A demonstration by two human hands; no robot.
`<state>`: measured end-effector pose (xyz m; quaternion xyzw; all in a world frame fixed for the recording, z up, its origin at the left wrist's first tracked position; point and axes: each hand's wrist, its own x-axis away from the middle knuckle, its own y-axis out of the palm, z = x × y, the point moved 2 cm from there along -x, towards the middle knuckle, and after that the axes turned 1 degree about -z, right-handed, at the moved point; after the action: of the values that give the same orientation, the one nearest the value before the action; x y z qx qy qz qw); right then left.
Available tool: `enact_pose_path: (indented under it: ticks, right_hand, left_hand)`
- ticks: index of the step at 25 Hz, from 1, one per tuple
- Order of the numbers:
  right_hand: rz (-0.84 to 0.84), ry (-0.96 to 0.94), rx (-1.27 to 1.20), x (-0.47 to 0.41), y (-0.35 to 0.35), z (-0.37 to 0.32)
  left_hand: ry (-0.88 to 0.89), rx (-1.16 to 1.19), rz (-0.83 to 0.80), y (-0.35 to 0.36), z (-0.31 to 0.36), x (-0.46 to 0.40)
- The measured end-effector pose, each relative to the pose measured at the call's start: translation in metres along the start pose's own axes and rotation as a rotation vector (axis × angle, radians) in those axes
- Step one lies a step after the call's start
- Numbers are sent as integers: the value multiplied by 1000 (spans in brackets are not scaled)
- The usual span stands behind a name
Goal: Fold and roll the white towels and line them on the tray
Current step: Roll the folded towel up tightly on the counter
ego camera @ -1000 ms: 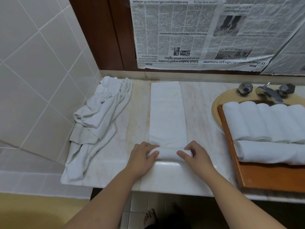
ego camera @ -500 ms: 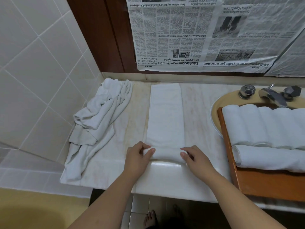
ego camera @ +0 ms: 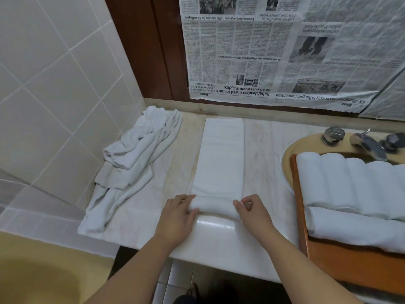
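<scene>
**Roll just begun: where it could slip**

A folded white towel (ego camera: 220, 156) lies as a long strip on the marble counter (ego camera: 260, 139), running from the near edge toward the far wall. Its near end is curled into a small roll (ego camera: 213, 207), sitting just at the rounded front lip of the counter. The left hand (ego camera: 177, 218) grips the left end of the roll, thumb on top and fingers curled round it. The right hand (ego camera: 252, 212) pinches the right end with bent fingertips; whether its thumb is under the cloth is hard to tell from this angle.

Most of the strip is still flat, so the rolling is at an early stage. The main risk is uneven pressure: if one hand pushes ahead of the other, the roll will likely skew and come out cone-shaped, with layers stepping out at one end. A loose core would probably leave a slack roll that sags once lifted. The strip also looks slightly wider near the roll than at the far end, which may leave ragged edges.

The wooden tray (ego camera: 300, 216) to the right rests over the sink (ego camera: 285, 163) and overhangs the near counter edge. It holds a far row of rolled towels (ego camera: 350, 181) and one laid crosswise (ego camera: 355, 227) nearer. Setting weight on its near part might tip it. A crumpled pile (ego camera: 135, 159) waits at the left.
</scene>
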<state>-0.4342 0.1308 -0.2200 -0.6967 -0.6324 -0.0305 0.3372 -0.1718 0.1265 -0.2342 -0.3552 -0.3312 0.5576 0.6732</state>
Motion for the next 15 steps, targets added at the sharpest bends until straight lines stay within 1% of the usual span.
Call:
enact_pose_path:
  ticks: [5,8,10,12,15]
  right_hand:
    - [23,82,-42,-7,-2,-10]
    - [56,68,-13,-14,0,-13]
    - [71,52,42,-16,-1,-18]
    - [99,-16,85,-14,-1,-22]
    - [174,-264,161,-6,1,-22]
  left_hand:
    - [-134,81,-78,-5,10,-17]
    - [-197,150,-100,-7,12,-24]
    - [-210,167,-112,-6,13,-28]
    - [-218,175,-120,-6,13,-29]
    - [-244,190,-136,-9,13,-32]
